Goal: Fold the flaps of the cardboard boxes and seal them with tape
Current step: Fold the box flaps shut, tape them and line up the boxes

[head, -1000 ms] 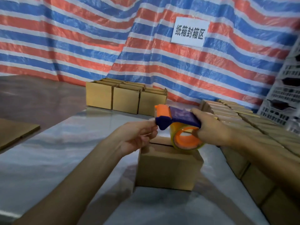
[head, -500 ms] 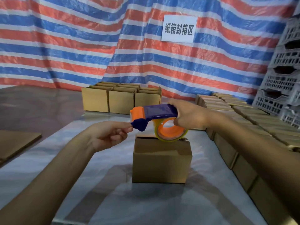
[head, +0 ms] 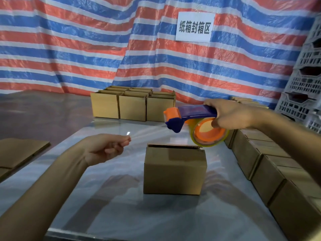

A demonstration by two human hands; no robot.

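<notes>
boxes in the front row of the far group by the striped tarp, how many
3: the left box, the middle box and the right box, side by side. Further rows stand behind them, mostly hidden.

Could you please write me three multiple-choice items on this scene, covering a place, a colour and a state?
1. The tape dispenser is: A. held in the air near the box top; B. lying inside the box; C. flat on its side beside the box.
2. The roll's core is: A. green; B. white; C. orange.
3. The left hand: A. lies flat; B. pinches the tape end; C. grips the box.
Answers: A, the right hand holds it aloft; C, orange shows inside the clear roll; B, its fingertips meet on the stretched strip.
</notes>
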